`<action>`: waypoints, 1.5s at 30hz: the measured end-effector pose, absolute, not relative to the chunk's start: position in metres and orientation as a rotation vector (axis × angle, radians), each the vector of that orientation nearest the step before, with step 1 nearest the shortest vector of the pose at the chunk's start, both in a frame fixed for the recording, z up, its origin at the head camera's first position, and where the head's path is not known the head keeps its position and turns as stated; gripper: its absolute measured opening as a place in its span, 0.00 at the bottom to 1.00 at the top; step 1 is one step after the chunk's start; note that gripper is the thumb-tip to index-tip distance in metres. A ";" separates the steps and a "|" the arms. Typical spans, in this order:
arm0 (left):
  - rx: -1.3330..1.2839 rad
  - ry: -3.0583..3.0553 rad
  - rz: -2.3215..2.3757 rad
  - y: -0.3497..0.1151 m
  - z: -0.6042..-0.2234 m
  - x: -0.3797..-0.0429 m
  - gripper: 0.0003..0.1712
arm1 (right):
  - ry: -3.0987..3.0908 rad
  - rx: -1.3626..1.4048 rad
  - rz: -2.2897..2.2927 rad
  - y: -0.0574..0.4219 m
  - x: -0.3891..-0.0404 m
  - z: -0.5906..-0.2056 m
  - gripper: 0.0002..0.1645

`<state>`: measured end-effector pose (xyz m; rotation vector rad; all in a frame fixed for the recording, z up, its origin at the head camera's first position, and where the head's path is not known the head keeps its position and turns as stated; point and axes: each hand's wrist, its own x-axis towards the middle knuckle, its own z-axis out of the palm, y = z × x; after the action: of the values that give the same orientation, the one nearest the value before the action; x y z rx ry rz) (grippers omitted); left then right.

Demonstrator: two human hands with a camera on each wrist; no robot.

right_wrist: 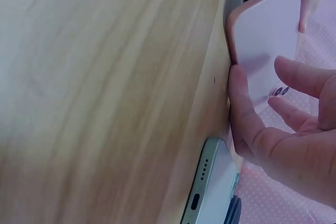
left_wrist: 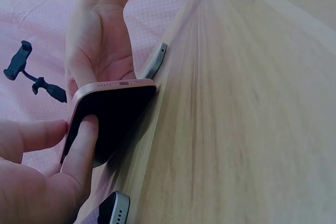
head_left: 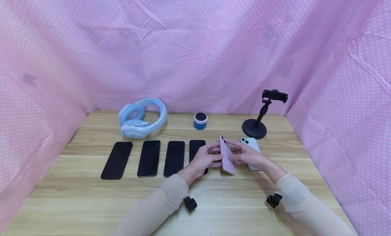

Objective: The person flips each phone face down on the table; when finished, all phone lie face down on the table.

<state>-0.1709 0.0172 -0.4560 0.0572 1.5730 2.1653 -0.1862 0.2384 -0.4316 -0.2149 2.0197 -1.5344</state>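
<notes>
Pink phone is between the two hands above the middle of the table, tipped up on a long side, its screen toward the left hand and its back toward the right hand. Whether its lower edge touches the wood I cannot tell. Both hands are clamped on it: the left has its thumb against the dark screen and a finger at the edge, while the right has its thumb and fingers on the back and lower edge, near the two lenses.

Just beside it, partly covered by the right hand and forearm, a pale phone lies with its lenses up. To the left, four dark-screened phones lie face up in a row, the nearest of them partly hidden by the left hand.

Farther back stand a small blue speaker and, to the right, a black phone stand; pale blue headphones lie to the left. Light sleeves cover the forearms, with a wrist camera at each. Pink dotted cloth hangs around the wooden table.
</notes>
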 end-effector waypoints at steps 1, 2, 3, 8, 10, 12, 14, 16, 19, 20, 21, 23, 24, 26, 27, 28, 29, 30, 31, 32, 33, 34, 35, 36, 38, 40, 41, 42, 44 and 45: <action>0.049 1.566 2.171 0.017 -0.456 -0.171 0.33 | 2.031 -0.221 -1.528 0.238 -0.186 -0.431 0.42; 0.035 1.557 2.177 0.018 -0.456 -0.171 0.33 | 2.042 -0.227 -1.522 0.238 -0.186 -0.431 0.42; 0.027 1.556 2.181 0.018 -0.456 -0.171 0.33 | 2.050 -0.234 -1.517 0.238 -0.186 -0.431 0.42; 0.012 1.568 2.177 0.019 -0.459 -0.171 0.32 | 2.119 -0.238 -1.466 0.240 -0.183 -0.431 0.43; 0.010 1.585 2.166 0.020 -0.460 -0.171 0.32 | 2.155 -0.247 -1.439 0.241 -0.183 -0.432 0.42; 0.007 1.606 2.161 0.021 -0.460 -0.170 0.33 | 2.196 -0.278 -1.403 0.241 -0.183 -0.432 0.42; 0.006 1.625 2.163 0.022 -0.459 -0.170 0.33 | 2.242 -0.319 -1.361 0.241 -0.183 -0.432 0.42; 0.022 1.642 2.177 0.023 -0.459 -0.169 0.34 | 2.298 -0.353 -1.310 0.240 -0.183 -0.431 0.41; 0.031 1.644 2.205 0.024 -0.459 -0.168 0.34 | 2.338 -0.387 -1.259 0.239 -0.183 -0.430 0.41; 0.034 1.644 2.212 0.024 -0.460 -0.167 0.34 | 2.348 -0.389 -1.246 0.238 -0.183 -0.429 0.41; 0.033 1.644 2.215 0.024 -0.460 -0.167 0.34 | 2.353 -0.388 -1.238 0.238 -0.183 -0.429 0.41; 0.029 1.640 2.214 0.024 -0.461 -0.168 0.33 | 2.354 -0.386 -1.238 0.237 -0.182 -0.428 0.41; 0.030 1.641 2.209 0.024 -0.461 -0.168 0.33 | 2.360 -0.384 -1.235 0.237 -0.182 -0.428 0.42; 0.033 1.645 2.195 0.024 -0.460 -0.168 0.33 | 2.371 -0.374 -1.234 0.238 -0.182 -0.427 0.42; 0.042 1.652 2.188 0.024 -0.459 -0.168 0.33 | 2.374 -0.374 -1.233 0.238 -0.181 -0.427 0.42; 0.048 1.657 2.180 0.024 -0.458 -0.168 0.33 | 2.376 -0.371 -1.233 0.238 -0.181 -0.426 0.42; 0.049 1.663 2.173 0.025 -0.457 -0.168 0.33 | 2.376 -0.366 -1.235 0.238 -0.181 -0.426 0.43; 0.052 1.669 2.166 0.025 -0.455 -0.168 0.33 | 2.375 -0.363 -1.239 0.239 -0.181 -0.426 0.43; 0.053 1.676 2.159 0.025 -0.454 -0.168 0.33 | 2.373 -0.369 -1.242 0.239 -0.181 -0.426 0.43; 0.056 1.683 2.153 0.025 -0.454 -0.168 0.33 | 2.370 -0.373 -1.247 0.239 -0.180 -0.426 0.44; 0.057 1.688 2.145 0.026 -0.453 -0.167 0.33 | 2.369 -0.380 -1.250 0.239 -0.180 -0.426 0.44; 0.051 1.690 2.137 0.026 -0.452 -0.167 0.34 | 2.373 -0.384 -1.250 0.239 -0.180 -0.427 0.43; 0.054 1.694 2.130 0.026 -0.452 -0.166 0.34 | 2.375 -0.391 -1.250 0.239 -0.179 -0.428 0.43; 0.053 1.697 2.123 0.026 -0.452 -0.165 0.35 | 2.377 -0.397 -1.246 0.239 -0.179 -0.428 0.43; 0.045 1.703 2.109 0.025 -0.453 -0.163 0.35 | 2.395 -0.399 -1.228 0.238 -0.179 -0.430 0.42; 0.039 1.714 2.100 0.025 -0.454 -0.162 0.35 | 2.415 -0.397 -1.204 0.237 -0.179 -0.431 0.42; 0.038 1.720 2.097 0.024 -0.454 -0.161 0.35 | 2.420 -0.403 -1.197 0.236 -0.179 -0.432 0.42; 0.032 1.722 2.096 0.024 -0.454 -0.161 0.35 | 2.427 -0.406 -1.192 0.235 -0.180 -0.433 0.42; 0.036 1.728 2.098 0.024 -0.454 -0.160 0.35 | 2.438 -0.409 -1.189 0.234 -0.180 -0.434 0.42; 0.045 1.733 2.100 0.025 -0.453 -0.160 0.35 | 2.437 -0.412 -1.192 0.234 -0.180 -0.434 0.42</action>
<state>-0.1599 0.0245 -0.4530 0.0449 1.7326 2.0996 -0.1801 0.2339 -0.4338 -0.4119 2.4370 -1.1924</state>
